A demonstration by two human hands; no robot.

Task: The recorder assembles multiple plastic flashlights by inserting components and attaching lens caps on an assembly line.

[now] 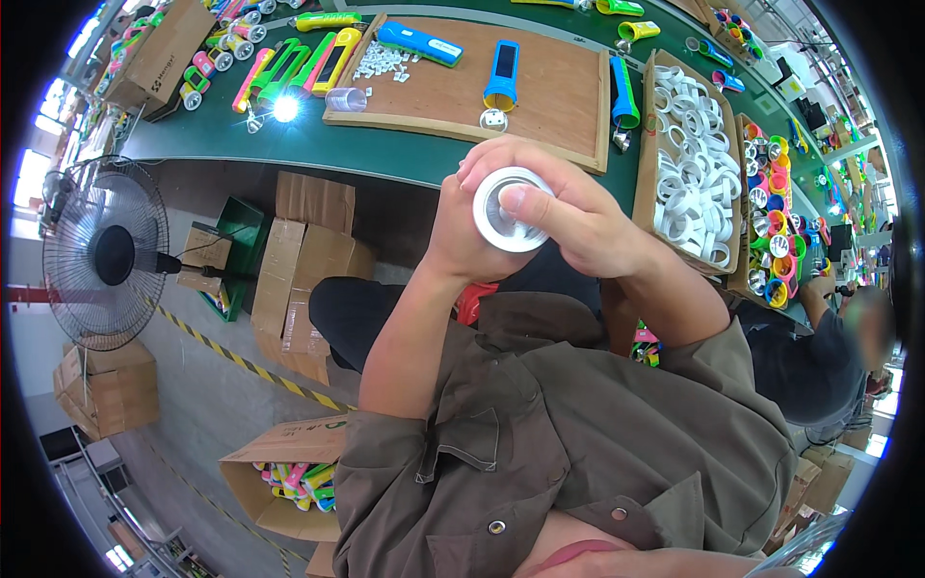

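Observation:
Over the table's near edge, both hands are closed round a flashlight, its white-ringed front end (495, 229) facing up with a silver reflector inside. My left hand (451, 223) wraps its left side. On the other side grips my right hand (590, 223), its thumb pressed on the front. The flashlight's body is hidden by the hands. Just beyond, a blue-and-yellow flashlight body (503, 69) lies on a wooden board (443, 101), a small reflector piece (493, 119) at its open end. Another blue flashlight (420, 44) and a pile of small white pieces (382, 63) lie farther left.
A carton of white rings (688, 159) stands right of the board, beside a box of colourful flashlight heads (774, 217). Several flashlight bodies (289, 72) and a lit bulb (285, 108) lie left. A fan (111, 252) stands left; a co-worker (805, 361) is at right.

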